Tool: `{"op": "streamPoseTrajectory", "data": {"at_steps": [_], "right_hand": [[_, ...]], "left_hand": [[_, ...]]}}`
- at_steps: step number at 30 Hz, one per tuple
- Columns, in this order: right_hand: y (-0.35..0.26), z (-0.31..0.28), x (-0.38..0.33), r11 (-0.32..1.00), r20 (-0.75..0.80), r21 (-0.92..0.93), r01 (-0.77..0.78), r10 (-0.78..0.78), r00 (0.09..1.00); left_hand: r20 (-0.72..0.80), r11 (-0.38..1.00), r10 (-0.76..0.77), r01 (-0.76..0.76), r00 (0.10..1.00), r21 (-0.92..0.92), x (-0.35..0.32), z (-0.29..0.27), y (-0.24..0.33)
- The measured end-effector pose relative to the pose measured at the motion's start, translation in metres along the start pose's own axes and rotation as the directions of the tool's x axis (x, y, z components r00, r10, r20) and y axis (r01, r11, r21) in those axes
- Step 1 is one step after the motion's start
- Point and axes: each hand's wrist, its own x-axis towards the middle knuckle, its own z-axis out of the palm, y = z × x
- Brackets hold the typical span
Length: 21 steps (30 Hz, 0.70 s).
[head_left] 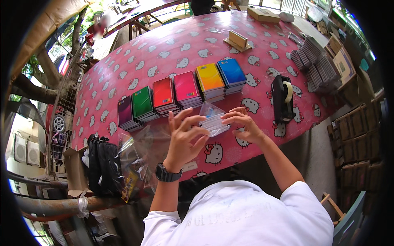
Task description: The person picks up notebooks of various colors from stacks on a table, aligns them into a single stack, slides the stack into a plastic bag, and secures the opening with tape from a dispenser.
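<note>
My left hand (pixel 184 137) and my right hand (pixel 243 124) both hold a small clear plastic bag (pixel 213 119) with a thin stack inside, just above the near edge of the pink patterned table (pixel 172 53). A black watch sits on my left wrist. Behind the bag runs a row of stacked notebooks: purple (pixel 124 112), green (pixel 142 103), red (pixel 163 95), pink (pixel 186 88), yellow-orange (pixel 210 80) and blue (pixel 232 74).
A black tape dispenser (pixel 282 98) stands right of my hands. Loose clear bags (pixel 141 151) and a black bag (pixel 102 164) lie at the left. Wrapped packs (pixel 314 65) and cardboard boxes (pixel 342 61) fill the far right. A small wooden stand (pixel 238 41) is farther back.
</note>
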Motion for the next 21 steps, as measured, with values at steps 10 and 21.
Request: {"op": "streamPoseTrajectory", "data": {"at_steps": [10, 21], "right_hand": [[0.002, 0.007, -0.004, 0.989, 0.087, -0.148, 0.014, -0.001, 0.996], [0.004, 0.009, 0.006, 0.979, 0.351, -0.198, 0.052, 0.021, 0.936]], "left_hand": [[-0.357, 0.999, -0.040, 0.041, 0.933, -0.004, -0.010, 0.000, -0.009], [-0.015, 0.994, -0.107, 0.107, 0.994, -0.004, -0.044, 0.056, -0.027]]}}
